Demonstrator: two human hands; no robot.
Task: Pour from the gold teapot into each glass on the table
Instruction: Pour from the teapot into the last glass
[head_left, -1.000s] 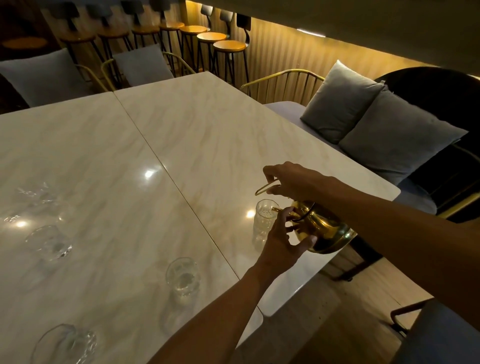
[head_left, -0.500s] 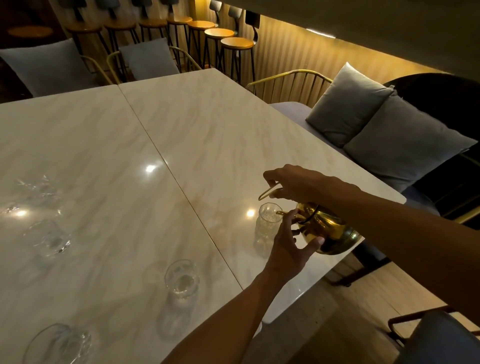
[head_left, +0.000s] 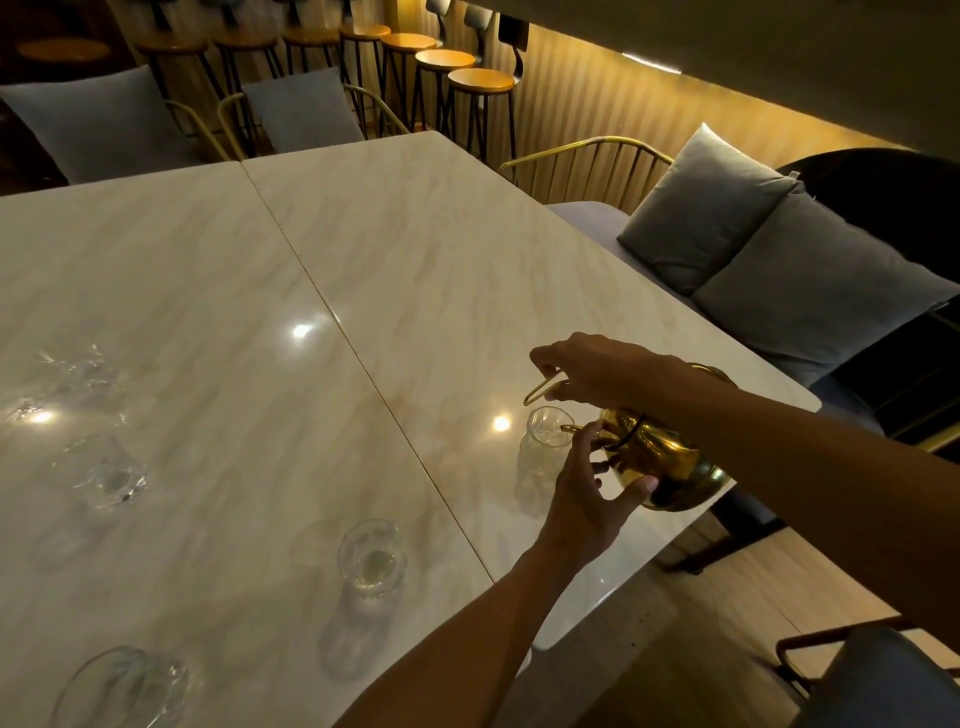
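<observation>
Little moved: gold teapot (head_left: 670, 462) still tipped over glass (head_left: 546, 441); right hand (head_left: 597, 371) fingers clamped on handle, left hand (head_left: 587, 493) fingers apart.

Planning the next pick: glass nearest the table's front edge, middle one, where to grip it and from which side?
Grip the glass around its side wall, below the rim, coming in level from the near table edge. It stands upright with its mouth open upward, so a top-down grip would put fingers inside. No other glass stands close, so the sides look free. The wall looks smooth, so hold firmly.

Teapot (head_left: 660, 462) right of glass (head_left: 545, 441)
</observation>
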